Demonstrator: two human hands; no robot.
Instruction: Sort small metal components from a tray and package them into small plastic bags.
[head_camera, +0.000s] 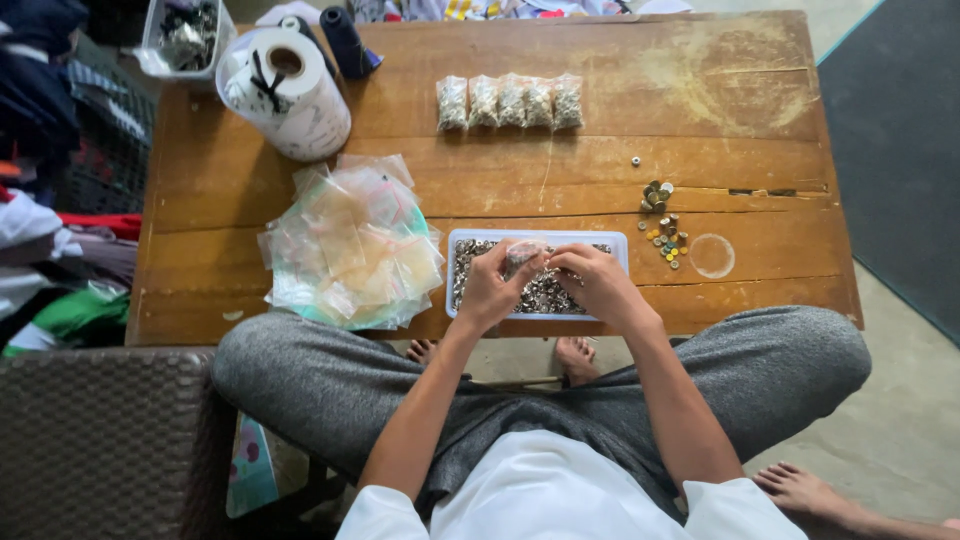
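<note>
My left hand (492, 285) and my right hand (598, 283) meet over a white tray (536, 238) full of small metal pieces at the near edge of a wooden table (700, 110). Together they hold a small clear plastic bag (522, 256) with metal pieces inside; the left fingers pinch its left side, the right fingers its right side. A loose heap of empty clear bags (350, 245) lies just left of the tray. A row of several filled bags (510, 101) lies further back on the table.
A white paper roll (288, 92) and a dark thread spool (345, 40) stand at the back left, beside a clear tub (185, 38). Small stacked metal parts and coloured bits (662, 225) and a clear round lid (712, 256) lie right of the tray. Clothes are piled at left.
</note>
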